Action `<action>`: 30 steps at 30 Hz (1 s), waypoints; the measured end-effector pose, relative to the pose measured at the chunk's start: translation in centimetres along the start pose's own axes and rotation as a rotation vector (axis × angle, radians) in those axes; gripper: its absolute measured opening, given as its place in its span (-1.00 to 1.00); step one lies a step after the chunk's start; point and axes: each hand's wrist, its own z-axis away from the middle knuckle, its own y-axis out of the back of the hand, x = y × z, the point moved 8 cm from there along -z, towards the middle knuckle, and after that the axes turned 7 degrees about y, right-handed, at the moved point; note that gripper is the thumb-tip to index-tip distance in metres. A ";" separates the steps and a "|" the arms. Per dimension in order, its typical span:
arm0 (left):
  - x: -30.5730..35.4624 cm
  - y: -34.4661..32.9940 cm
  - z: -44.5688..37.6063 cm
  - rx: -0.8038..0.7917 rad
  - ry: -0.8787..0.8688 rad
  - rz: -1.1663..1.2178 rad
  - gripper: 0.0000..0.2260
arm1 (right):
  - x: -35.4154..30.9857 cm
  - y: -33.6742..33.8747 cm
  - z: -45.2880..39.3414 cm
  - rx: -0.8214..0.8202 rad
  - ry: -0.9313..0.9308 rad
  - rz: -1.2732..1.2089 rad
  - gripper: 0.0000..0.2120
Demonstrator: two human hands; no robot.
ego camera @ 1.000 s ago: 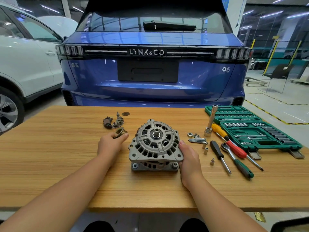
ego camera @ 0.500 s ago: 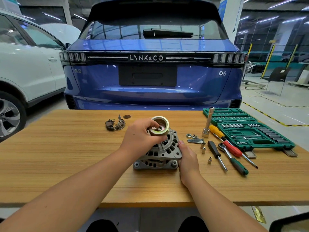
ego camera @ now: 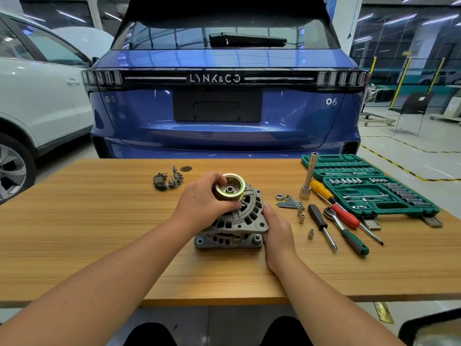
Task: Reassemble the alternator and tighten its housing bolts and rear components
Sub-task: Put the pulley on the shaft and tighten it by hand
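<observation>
The left hand (ego camera: 202, 198) grips the brass-coloured pulley (ego camera: 230, 187) on top of the alternator (ego camera: 233, 224), hiding the housing's left side; the right hand (ego camera: 278, 229) holds its right flank. The alternator sits mid-worktop (ego camera: 87, 236), nearer the front edge. Behind-left lie rear components (ego camera: 168, 181) — to the right, loose bolts (ego camera: 289, 203), screwdrivers (ego camera: 321, 226) and, at the far right corner, a green socket case (ego camera: 369, 186).
</observation>
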 end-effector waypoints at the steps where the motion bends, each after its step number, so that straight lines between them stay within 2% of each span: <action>1: -0.1 -0.1 0.0 -0.006 0.004 -0.004 -0.56 | 0.0 0.0 0.0 -0.001 0.001 -0.003 -0.53; 10: -0.1 -0.2 0.1 0.020 0.013 -0.109 -0.55 | 0.2 0.1 0.0 0.006 -0.016 -0.018 -0.49; 15: -0.6 -0.6 -0.2 0.004 0.053 -0.125 -0.55 | 0.1 0.2 0.2 0.022 -0.032 -0.008 -0.54; 21: -1.0 -0.6 -0.3 -0.011 0.102 -0.095 -0.30 | -0.2 0.2 0.3 0.035 -0.031 0.010 -0.57; 27: -0.7 -1.2 -1.1 -0.059 0.170 -0.113 -0.37 | -0.2 0.4 0.4 0.060 -0.054 0.016 -0.65; 30: -0.5 -1.4 -1.2 -0.017 0.192 -0.132 -0.36 | -0.1 0.4 -0.1 0.065 -0.122 -0.025 -0.62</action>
